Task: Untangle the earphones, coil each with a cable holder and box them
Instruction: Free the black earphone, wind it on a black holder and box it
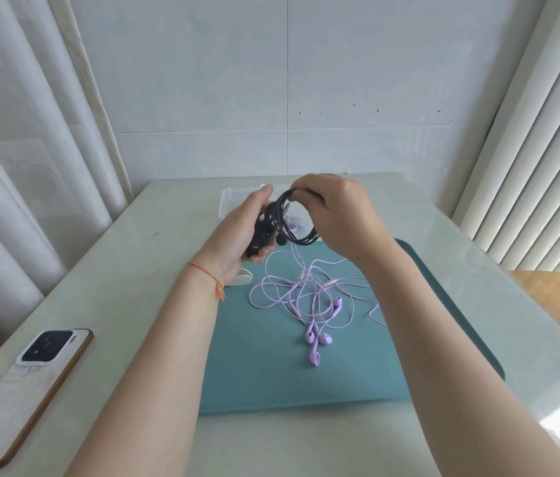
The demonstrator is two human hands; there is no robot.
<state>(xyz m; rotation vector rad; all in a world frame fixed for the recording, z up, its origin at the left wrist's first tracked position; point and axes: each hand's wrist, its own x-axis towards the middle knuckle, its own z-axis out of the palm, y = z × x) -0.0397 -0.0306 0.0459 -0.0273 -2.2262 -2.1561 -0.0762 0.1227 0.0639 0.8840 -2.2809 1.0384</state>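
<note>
Black earphones [297, 218] coiled between both hands above teal mat [254, 373].

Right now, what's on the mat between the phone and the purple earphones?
Head view: only the left forearm crosses above that stretch; under it, bare table and teal mat, from the phone to the purple earphones.

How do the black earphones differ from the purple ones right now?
The black earphones are wound into a coil; the purple earphones lie in a loose tangle. The black set is held in the air by the left hand and right hand; the purple set rests untouched on the teal mat. Both are wired.
</note>
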